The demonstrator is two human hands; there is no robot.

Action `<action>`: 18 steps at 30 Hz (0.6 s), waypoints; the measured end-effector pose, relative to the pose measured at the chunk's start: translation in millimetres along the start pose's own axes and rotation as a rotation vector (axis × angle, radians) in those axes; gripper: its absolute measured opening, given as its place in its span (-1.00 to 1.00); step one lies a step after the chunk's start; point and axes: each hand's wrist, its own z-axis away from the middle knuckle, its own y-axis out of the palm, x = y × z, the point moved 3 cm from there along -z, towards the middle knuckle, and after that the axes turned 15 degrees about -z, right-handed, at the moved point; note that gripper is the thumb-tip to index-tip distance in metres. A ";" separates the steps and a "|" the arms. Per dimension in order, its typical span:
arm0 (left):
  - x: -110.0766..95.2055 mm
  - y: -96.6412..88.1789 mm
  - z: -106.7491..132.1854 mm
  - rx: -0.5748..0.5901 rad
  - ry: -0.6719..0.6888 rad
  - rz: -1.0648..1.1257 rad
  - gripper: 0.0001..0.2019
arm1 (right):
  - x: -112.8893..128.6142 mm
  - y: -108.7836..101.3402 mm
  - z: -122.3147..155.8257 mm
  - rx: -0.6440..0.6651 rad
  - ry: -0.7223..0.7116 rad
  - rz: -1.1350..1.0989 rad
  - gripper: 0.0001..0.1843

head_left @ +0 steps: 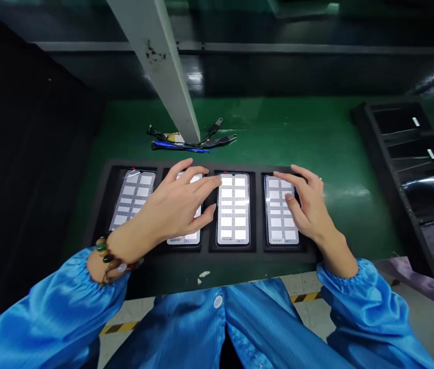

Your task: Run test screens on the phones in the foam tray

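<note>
A black tray (205, 255) in front of me holds several phones in a row, their screens lit with white and grey blocks. My left hand (180, 202) spreads over the second phone (185, 239), hiding much of it, and its index fingertip reaches the upper left edge of the third phone (233, 209). At the right end, the fingers of my right hand (307, 202) are apart over the fourth phone (277, 221), near its top and right side. The far-left phone (132, 197) lies slightly tilted, partly behind my left forearm. Whether the fingertips press the glass I cannot tell.
Behind the tray, black cables (220, 140) and a blue pen-like tool (180, 147) lie beside a grey post (163, 61). A second black tray (389, 179) with several dark-screened phones stands on the right of the green table (278, 123). A black curtain-like surface (28, 128) borders the left.
</note>
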 end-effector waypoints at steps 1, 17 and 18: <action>-0.3 2.5 -4.7 0.004 0.006 -0.008 -0.50 | -1.0 0.1 -3.3 0.034 -0.005 -0.005 -0.51; -24.0 4.7 4.9 0.029 -0.019 -0.115 -0.50 | 0.1 4.3 7.0 0.171 -0.139 0.078 -0.46; -27.4 3.3 8.4 0.024 -0.013 -0.119 -0.51 | 1.6 4.2 10.3 0.179 -0.148 0.083 -0.45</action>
